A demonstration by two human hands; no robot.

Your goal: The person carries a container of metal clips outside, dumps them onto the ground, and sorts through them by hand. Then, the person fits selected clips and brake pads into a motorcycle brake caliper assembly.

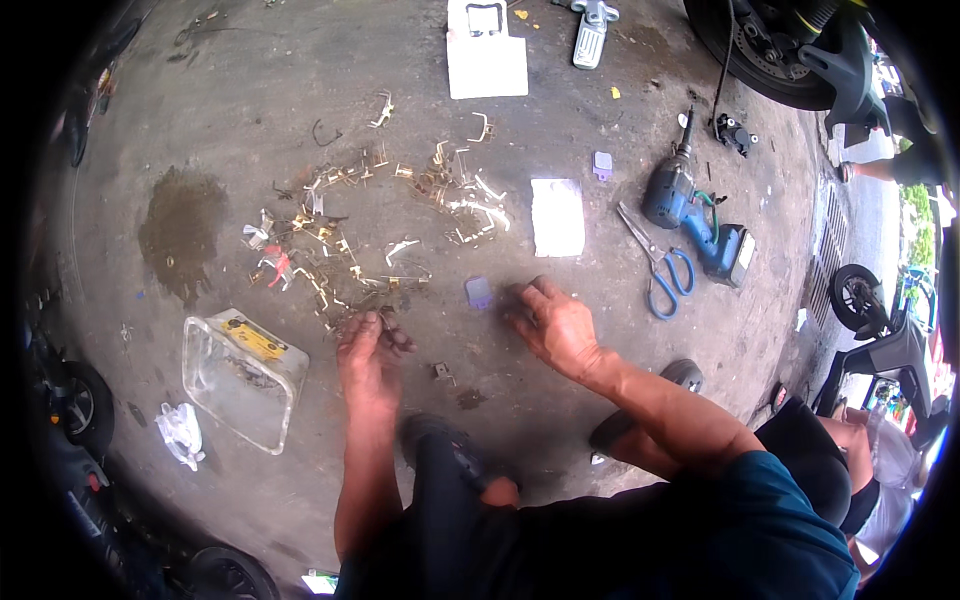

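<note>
Left fingers (pixel 369 324) near metal clips (pixel 322 234) and curled right fingers (pixel 545 292) blur; whether either grips anything, I cannot tell.

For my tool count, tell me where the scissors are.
In the head view, the blue-handled scissors lie toward the right, just left of the blue power tool.

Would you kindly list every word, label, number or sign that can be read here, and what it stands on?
Nothing can be read clearly.
Yellow label on the clear box: too small and blurred.
Pale label on the blue drill: too small to read.
Purple pad by the right hand: no legible print.
</note>
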